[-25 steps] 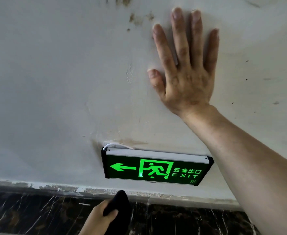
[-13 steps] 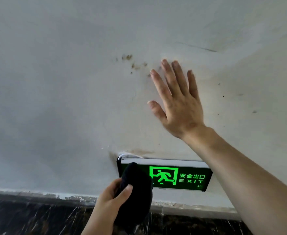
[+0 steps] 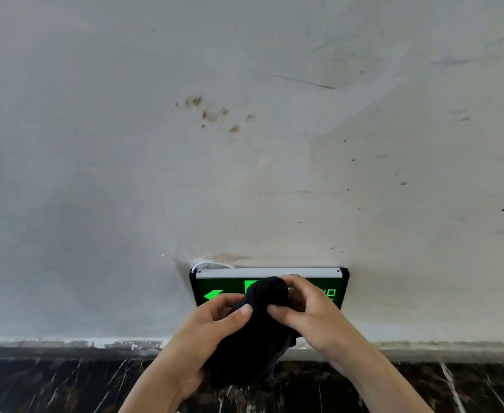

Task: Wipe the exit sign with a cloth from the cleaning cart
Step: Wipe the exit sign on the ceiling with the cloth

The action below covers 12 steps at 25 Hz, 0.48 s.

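A lit green exit sign [image 3: 215,286] in a black frame is fixed low on a pale wall, with a white cable at its top left corner. In front of its middle I hold a bunched black cloth [image 3: 259,323] with both hands. My left hand [image 3: 215,326] grips the cloth's left side, thumb on top. My right hand [image 3: 310,311] grips its right side, fingers curled over the cloth's upper edge. The cloth and hands hide the sign's middle and lower part; only the arrow at the left and some characters at the right show.
The pale wall [image 3: 125,174] carries brown stains [image 3: 212,113] above the sign and small dark specks to the right. Below the sign runs a dark marbled skirting band [image 3: 51,383] with a chipped paint line along its top.
My right hand has left the wall above the sign and come down onto the cloth. The cloth has moved from the sign's left end to its middle, now held by both hands.
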Tool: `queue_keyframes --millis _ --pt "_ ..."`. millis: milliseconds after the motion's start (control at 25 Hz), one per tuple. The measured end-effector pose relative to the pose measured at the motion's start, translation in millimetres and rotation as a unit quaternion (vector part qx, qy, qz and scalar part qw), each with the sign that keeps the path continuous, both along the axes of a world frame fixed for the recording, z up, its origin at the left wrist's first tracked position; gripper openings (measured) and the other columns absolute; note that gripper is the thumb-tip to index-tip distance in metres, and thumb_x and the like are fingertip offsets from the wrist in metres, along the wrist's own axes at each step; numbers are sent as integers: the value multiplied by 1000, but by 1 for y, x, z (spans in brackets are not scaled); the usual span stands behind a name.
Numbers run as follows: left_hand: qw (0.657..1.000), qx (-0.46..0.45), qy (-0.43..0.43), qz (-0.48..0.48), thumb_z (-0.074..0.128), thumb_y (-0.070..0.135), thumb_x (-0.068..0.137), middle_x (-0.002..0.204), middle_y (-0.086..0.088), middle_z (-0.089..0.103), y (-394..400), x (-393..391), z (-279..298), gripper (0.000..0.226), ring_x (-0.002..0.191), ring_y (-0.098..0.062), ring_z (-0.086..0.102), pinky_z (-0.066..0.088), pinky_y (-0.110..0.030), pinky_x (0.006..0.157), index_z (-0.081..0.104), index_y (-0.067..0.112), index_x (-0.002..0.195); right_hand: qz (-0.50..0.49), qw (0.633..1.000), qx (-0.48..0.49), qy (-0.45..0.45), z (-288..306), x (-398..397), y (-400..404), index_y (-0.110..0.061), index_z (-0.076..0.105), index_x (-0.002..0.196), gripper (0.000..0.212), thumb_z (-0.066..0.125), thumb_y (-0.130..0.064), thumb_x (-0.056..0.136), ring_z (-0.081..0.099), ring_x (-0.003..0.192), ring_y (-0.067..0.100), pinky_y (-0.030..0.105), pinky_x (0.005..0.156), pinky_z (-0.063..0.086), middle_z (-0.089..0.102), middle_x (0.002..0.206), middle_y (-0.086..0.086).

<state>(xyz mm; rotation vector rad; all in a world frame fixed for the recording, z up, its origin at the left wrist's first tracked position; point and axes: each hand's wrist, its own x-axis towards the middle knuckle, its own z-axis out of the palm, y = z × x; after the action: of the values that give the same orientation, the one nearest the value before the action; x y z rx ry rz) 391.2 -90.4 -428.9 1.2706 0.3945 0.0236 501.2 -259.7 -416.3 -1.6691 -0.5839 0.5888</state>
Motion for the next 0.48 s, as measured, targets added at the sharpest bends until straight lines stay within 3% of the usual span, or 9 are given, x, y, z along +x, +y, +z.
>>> queue_keyframes --millis 80,200,320,480 --pt "998 -36 49 -17 79 22 72 107 -21 72 -2 -4 -11 34 93 -32 70 59 -35 71 75 9 103 -76 996 12 55 -15 0 -5 -37 68 88 21 72 -17 82 71 86 14 34 78 56 75 90 -1" --pt "993 -46 102 -22 83 22 69 110 -20 72 -7 -11 -24 37 92 -31 70 54 -38 72 77 13 104 -156 979 19 134 -29 1 -16 -27 68 94 17 72 -15 83 72 85 15 32 75 55 76 89 0" --pt "988 -95 119 37 80 18 73 113 -23 70 -11 -12 -22 31 99 -39 69 58 -48 79 76 11 104 -154 964 19 218 -24 -6 -24 -25 67 102 22 72 -15 83 73 85 14 35 76 57 78 91 -1" --pt "982 -133 104 81 68 17 85 113 -20 72 -19 -13 24 19 102 -36 69 59 -47 76 77 10 101 -143 932 35 331 13 -21 -36 -24 67 106 26 69 -8 85 72 93 25 36 65 57 77 100 7"
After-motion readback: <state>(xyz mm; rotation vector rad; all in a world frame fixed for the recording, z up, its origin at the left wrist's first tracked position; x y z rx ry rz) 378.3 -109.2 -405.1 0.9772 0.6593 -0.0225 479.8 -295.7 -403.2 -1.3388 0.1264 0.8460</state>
